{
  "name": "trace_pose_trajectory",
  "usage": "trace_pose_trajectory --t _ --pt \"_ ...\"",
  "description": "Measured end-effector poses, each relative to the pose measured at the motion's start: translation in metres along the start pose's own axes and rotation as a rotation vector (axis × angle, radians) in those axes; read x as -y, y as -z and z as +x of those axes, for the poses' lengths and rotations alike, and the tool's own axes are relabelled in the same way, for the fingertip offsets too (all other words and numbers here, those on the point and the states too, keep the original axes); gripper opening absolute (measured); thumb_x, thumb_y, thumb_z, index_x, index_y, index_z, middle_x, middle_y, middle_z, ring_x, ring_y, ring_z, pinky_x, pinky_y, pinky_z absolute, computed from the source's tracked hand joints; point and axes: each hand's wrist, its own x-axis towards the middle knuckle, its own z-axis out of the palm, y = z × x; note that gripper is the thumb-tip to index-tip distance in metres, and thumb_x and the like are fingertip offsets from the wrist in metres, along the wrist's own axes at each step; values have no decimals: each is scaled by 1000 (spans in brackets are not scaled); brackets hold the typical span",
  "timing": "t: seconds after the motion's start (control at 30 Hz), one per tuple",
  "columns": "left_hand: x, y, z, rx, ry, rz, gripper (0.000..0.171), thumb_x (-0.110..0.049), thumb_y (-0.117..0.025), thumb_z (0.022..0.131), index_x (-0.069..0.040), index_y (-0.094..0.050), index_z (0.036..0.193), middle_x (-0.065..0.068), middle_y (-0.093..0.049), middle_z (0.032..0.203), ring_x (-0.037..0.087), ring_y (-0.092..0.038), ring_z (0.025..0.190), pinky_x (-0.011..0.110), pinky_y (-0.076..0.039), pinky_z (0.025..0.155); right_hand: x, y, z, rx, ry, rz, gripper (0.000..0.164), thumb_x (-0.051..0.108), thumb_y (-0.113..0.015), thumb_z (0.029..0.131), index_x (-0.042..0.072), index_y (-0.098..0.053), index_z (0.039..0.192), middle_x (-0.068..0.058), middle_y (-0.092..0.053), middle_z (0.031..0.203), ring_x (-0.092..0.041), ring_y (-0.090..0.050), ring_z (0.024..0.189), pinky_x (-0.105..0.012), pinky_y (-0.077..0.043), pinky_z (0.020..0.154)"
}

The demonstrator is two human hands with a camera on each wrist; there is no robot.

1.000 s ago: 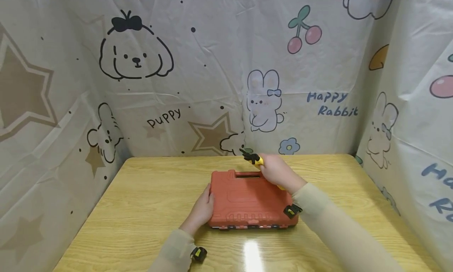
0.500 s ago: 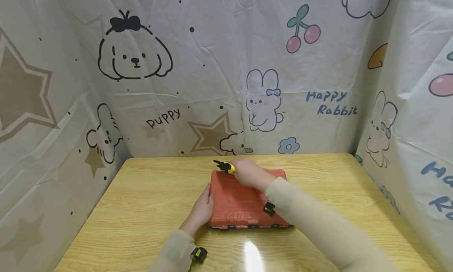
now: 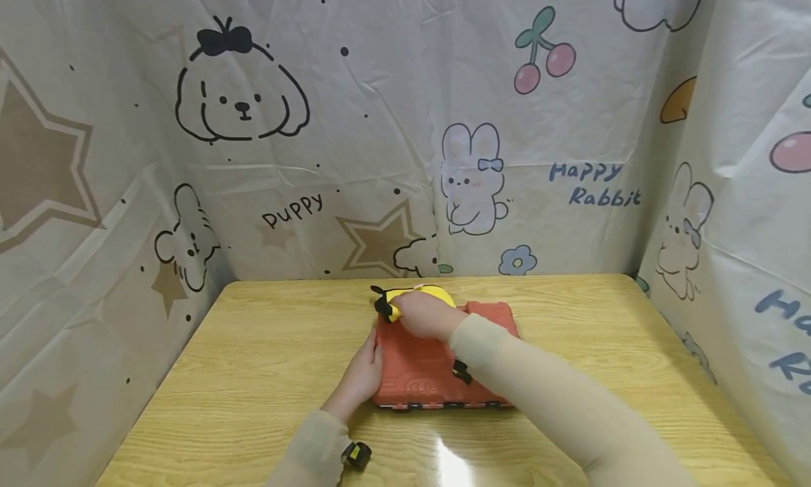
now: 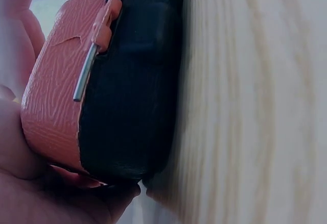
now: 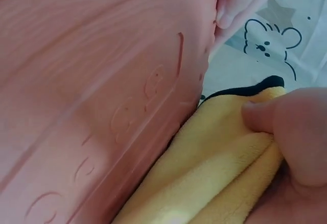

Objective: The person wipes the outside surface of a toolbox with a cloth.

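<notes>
A red plastic carrying case (image 3: 421,367) lies on the table, its hinged side towards me. My left hand (image 3: 364,371) holds its left end; in the left wrist view the fingers wrap a corner where the red lid (image 4: 59,96) meets the black base (image 4: 133,96). At the far left corner of the case, my right hand (image 3: 424,314) pinches a yellow cloth (image 3: 437,293) with black edging. The right wrist view shows the bunched cloth (image 5: 214,163) lying along the case's edge, thumb pressed on it. My right forearm hides part of the lid.
A wooden table (image 3: 272,346) extends on both sides of the case. Behind it and at the sides hangs a pale printed curtain (image 3: 380,65). A metal hinge pin (image 4: 84,73) sticks out of the case's hinge.
My right hand has moved left along the far edge of the case with the cloth. More of the yellow cloth shows behind the hand now. The left hand stays at the left end.
</notes>
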Motion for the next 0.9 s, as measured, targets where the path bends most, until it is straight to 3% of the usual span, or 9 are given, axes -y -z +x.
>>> trace_pose_trajectory --t 0.2,0.47,0.67,0.9 --pt "-2 -2 0 -12 -27 -3 51 -6 -36 109 19 -27 153 40 -35 155 52 -37 145 61 -31 121 5 0 3 70 9 -93 25 9 -56 104 8 -71 123 -9 -72 124 -22 -68 118 -36 -52 109" --pt "-3 -1 1 3 -8 -9 52 -7 -35 109 20 -25 153 41 -35 155 53 -37 145 62 -32 120 12 -2 3 167 -45 -142 43 18 -50 108 9 -54 150 -10 -52 156 -25 -52 142 -36 -42 120" --pt "-2 0 1 4 -17 -9 52 -6 -34 109 20 -24 153 41 -34 155 53 -37 144 62 -32 120 14 -10 2 168 -65 -141 47 19 -48 108 8 -49 154 -12 -45 161 -31 -45 148 -39 -38 122" --pt "0 0 1 22 15 -29 53 -8 -32 111 14 -21 157 36 -34 158 50 -36 147 61 -31 121 20 -12 -5 166 -54 -173 48 19 -49 107 8 -49 154 -11 -46 160 -30 -45 148 -38 -40 121"
